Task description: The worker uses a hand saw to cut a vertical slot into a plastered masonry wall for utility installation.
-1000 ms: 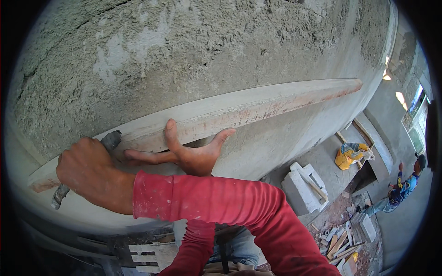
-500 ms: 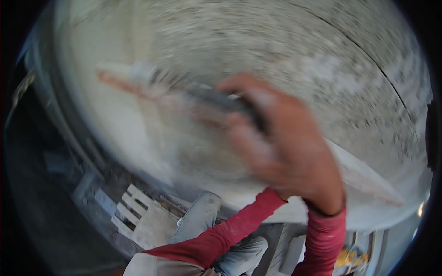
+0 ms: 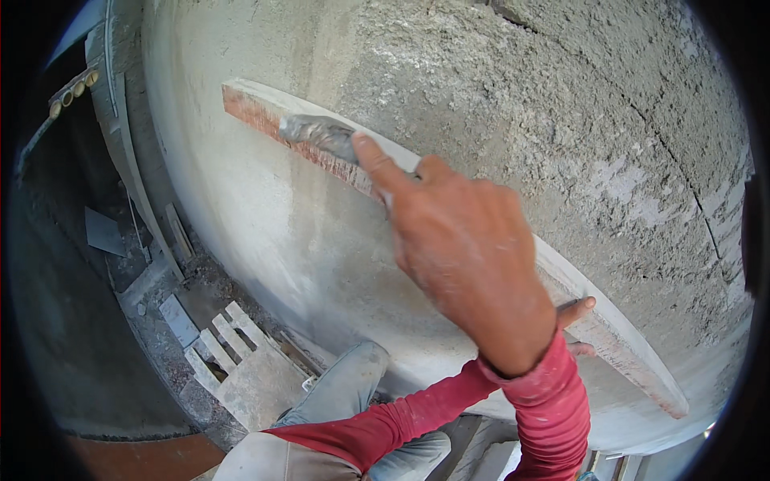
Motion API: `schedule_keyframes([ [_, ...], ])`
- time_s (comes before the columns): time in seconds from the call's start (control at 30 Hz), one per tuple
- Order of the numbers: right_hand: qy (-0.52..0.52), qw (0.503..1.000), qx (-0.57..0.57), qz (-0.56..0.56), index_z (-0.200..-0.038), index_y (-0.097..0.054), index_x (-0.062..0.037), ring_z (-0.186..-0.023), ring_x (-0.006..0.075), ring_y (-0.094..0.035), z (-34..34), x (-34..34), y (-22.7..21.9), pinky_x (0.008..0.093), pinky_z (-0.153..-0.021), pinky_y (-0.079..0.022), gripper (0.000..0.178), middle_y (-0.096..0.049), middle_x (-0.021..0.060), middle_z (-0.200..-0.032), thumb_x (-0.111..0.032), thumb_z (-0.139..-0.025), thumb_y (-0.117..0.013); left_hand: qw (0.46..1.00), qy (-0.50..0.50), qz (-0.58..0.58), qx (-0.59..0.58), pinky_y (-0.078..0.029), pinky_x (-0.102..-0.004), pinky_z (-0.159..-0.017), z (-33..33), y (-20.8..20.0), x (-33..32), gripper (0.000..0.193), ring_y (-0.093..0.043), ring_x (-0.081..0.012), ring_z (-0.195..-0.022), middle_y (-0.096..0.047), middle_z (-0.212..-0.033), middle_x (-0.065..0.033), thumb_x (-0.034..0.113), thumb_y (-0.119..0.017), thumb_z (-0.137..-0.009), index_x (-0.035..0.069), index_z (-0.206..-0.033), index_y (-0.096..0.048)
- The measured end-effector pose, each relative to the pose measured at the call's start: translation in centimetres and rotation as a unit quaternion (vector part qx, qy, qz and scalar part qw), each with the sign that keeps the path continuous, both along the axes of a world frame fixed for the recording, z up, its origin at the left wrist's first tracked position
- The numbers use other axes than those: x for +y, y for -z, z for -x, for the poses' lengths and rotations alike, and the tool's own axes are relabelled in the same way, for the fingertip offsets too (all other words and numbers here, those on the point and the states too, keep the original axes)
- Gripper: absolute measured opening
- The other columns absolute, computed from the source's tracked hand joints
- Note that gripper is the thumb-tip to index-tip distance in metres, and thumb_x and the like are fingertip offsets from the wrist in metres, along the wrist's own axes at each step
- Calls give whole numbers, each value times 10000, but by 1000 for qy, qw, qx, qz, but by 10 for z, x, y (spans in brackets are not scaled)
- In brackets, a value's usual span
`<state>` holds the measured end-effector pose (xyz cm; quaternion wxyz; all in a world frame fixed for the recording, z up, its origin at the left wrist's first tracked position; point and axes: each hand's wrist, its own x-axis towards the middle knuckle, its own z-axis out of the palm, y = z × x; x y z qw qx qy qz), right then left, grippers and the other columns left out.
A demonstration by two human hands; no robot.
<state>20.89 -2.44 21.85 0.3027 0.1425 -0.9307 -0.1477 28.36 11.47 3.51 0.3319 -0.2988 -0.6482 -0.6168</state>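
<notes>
A long wooden board (image 3: 618, 329), whitish with a reddish-brown edge, lies slantwise against a curved plastered wall (image 3: 241, 216). My right hand (image 3: 473, 248), seen from the back, is closed on a grey, plaster-smeared tool (image 3: 321, 136) with its index finger stretched along it. That tool rests on the board near its upper left end; its exact kind is hidden by my hand. Crossing behind my right wrist, my left arm reaches to the board's lower right part. Only some fingers of my left hand (image 3: 576, 311) show there, gripping the board.
Rough, unsmoothed plaster (image 3: 513, 96) covers the wall's upper right, with a dark crack (image 3: 682, 176) running through it. Below left stand a slatted wooden piece (image 3: 249, 385) and a pale panel (image 3: 178, 319) on a rubble-strewn floor. My bent knees (image 3: 361, 369) are close to the wall.
My right hand has shifted slightly up and left, and the blur has gone. Fingers of my left hand now show at the board's lower right. The view has turned a little.
</notes>
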Motion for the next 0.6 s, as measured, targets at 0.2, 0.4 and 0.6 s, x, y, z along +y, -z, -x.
schedule_keyframes([
  [0.2,10,1000,13,-8,-1328,-603,-94,-570,255,-668,20,-6,10,364,-487,-511,509,-639,127,-754,-90,-819,-616,999,-4,-23,-32,-191,-830,-1001,1,-8,-1,900,33,-714,-1356,44,-1613,-271,731,-867,-378,583,-1221,-591],
  [0.4,-3,999,46,-3,-1250,-659,-37,-552,180,-659,21,-14,9,293,-462,-503,429,-641,93,-702,-109,-828,-627,998,6,-57,-17,-138,-841,-1012,14,-8,-4,831,37,-700,-1372,55,-1610,-275,720,-864,-426,552,-1200,-613],
  [0.6,64,996,-13,-54,-1301,-625,-78,-513,175,-622,-33,-2,-12,297,-437,-472,459,-604,82,-696,-113,-844,-607,991,-49,-51,116,-89,-806,-1053,25,-15,-28,820,-6,-646,-1400,-19,-1593,-300,693,-836,-545,416,-1283,-608],
])
